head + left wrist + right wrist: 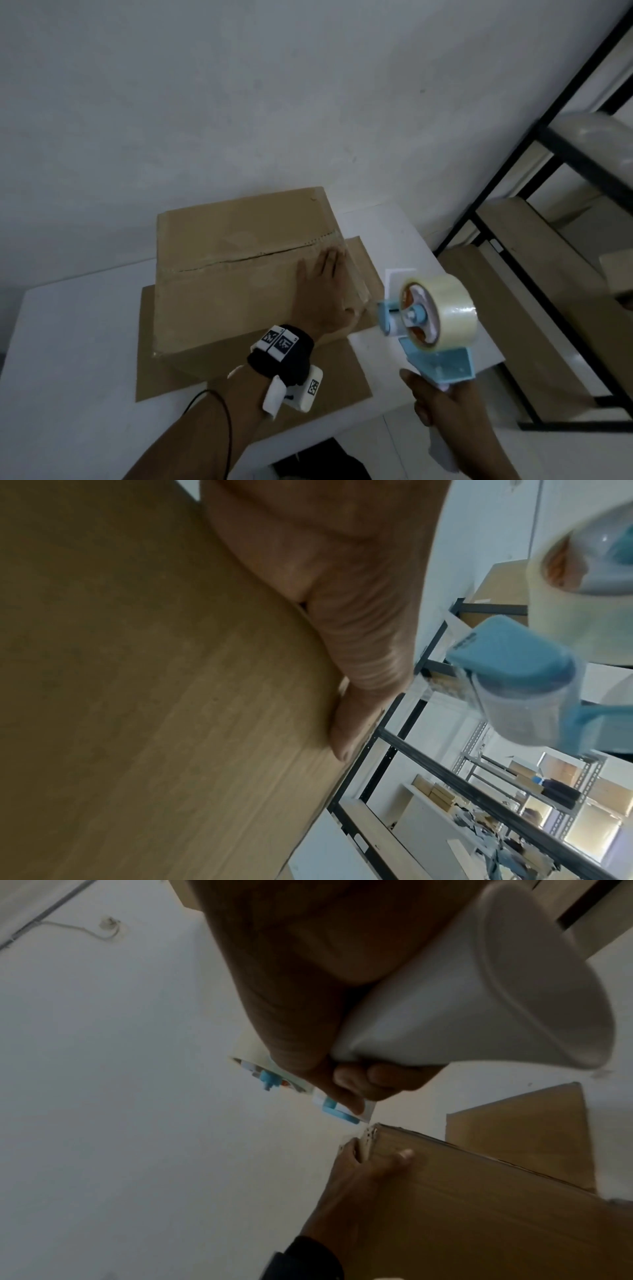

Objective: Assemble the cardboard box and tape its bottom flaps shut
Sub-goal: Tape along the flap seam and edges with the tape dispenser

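table (pixel 68 342): white, against the wall; i see a flat cardboard sheet (pixel 239 387) lying on it under the work.
cardboard box (pixel 219 274): stands on that sheet with its bottom flaps folded shut and facing up; the centre seam (pixel 260 255) runs left to right, and i think clear tape already lies along it, though the glare makes that hard to confirm.
handling: i judge the box light, hollow and stiff at the edges but springy at the flaps, so i would press flat beside the seam or hold a corner, not pinch the panel middle.
left hand (pixel 329 291): fingers straight, palm pressing the right end of the top; the thumb (pixel 346 723) hooks over the box edge.
right hand (pixel 442 401): wrapped round the handle of the tape dispenser (pixel 435 322), held in the air just off the box's right side, not touching it.
tape roll (pixel 445 308): clear, mounted on the blue frame.
hidden: the right fingers are mostly cut off in the head view; i cannot tell whether a tape tail still joins dispenser and box.
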